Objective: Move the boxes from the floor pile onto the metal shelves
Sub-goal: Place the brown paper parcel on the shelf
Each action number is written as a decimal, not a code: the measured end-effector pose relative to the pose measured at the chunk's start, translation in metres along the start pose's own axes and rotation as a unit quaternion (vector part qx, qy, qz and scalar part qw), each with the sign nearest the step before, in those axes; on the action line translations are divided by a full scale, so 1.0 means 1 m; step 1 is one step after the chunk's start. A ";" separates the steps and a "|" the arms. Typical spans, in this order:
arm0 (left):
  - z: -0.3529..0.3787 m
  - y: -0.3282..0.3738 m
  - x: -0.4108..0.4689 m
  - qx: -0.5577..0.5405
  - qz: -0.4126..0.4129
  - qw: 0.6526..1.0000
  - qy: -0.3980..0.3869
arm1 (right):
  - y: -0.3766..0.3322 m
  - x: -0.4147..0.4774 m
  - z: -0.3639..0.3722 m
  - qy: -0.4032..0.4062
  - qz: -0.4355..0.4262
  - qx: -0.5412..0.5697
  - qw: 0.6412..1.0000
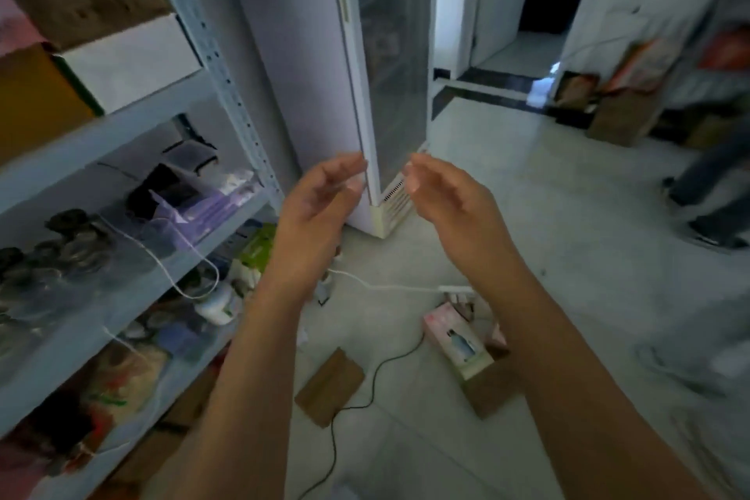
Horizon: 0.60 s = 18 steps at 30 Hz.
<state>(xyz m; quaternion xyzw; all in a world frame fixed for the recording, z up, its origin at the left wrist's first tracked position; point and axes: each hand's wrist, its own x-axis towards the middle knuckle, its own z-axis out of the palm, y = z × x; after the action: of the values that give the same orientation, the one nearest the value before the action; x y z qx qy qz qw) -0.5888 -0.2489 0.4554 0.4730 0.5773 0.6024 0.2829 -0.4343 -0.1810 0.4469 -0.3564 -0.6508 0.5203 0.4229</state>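
Brown cardboard lies on the pale tiled floor [548, 215]: one flat brown box [329, 392] sits below the person's raised arms, and just to its right a pink box [456, 339] rests on top of another brown carton [493, 384]. None of these is being touched. A black cable [365, 390] snakes across the tiles beside the flat box, and a white power strip [456, 289] lies just beyond the pink one.

Both arms are lifted in front of the person, well above the boxes. The left hand [320, 201] is open, palm turned inward, fingers loosely curved, with nothing in it. The right hand [444, 195] mirrors it, also open and empty, its palm facing the left, with a gap between the two.

To the left stand the metal shelves [227, 65]. On the upper level a white box [134, 61] sits beside a yellow-brown box [36, 101], with more brown cartons stacked above. The lower levels hold blurred clutter that I cannot make out clearly, with a white cord [195, 252] hanging off the edge.

Straight ahead, behind the hands, stands a tall white glass-door fridge [365, 53]. At the far right, another person's legs [710, 183] are on the tiles, near a brown paper bag [621, 114] against the wall.
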 end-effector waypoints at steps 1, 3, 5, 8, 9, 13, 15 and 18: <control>0.019 -0.001 0.000 -0.008 -0.003 1.000 -0.018 | 0.007 -0.005 -0.017 0.015 0.009 0.000 1.000; 0.056 -0.002 0.001 -0.001 -0.008 0.999 -0.051 | 0.019 -0.011 -0.048 0.045 0.023 -0.008 0.999; 0.091 -0.006 0.004 0.005 -0.022 0.996 -0.083 | 0.029 -0.015 -0.077 0.082 0.036 0.000 0.996; 0.138 -0.019 0.019 -0.002 -0.029 0.991 -0.131 | 0.043 -0.018 -0.118 0.130 0.060 0.004 0.990; 0.152 -0.024 0.026 -0.005 -0.033 0.988 -0.148 | 0.048 -0.019 -0.132 0.144 0.065 0.000 0.987; 0.210 -0.044 0.051 -0.010 -0.031 0.975 -0.218 | 0.064 -0.009 -0.184 0.190 0.085 -0.019 0.978; 0.238 -0.052 0.063 -0.010 -0.040 0.966 -0.256 | 0.072 -0.001 -0.208 0.210 0.103 -0.032 0.972; 0.275 -0.063 0.084 -0.015 -0.049 0.953 -0.298 | 0.084 0.012 -0.240 0.239 0.123 -0.045 0.962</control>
<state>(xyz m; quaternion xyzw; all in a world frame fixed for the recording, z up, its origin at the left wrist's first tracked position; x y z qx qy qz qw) -0.3878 -0.0461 0.3838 0.5978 0.4802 0.4277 0.4787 -0.2156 -0.0626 0.3912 -0.5663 -0.5050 0.4380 0.4821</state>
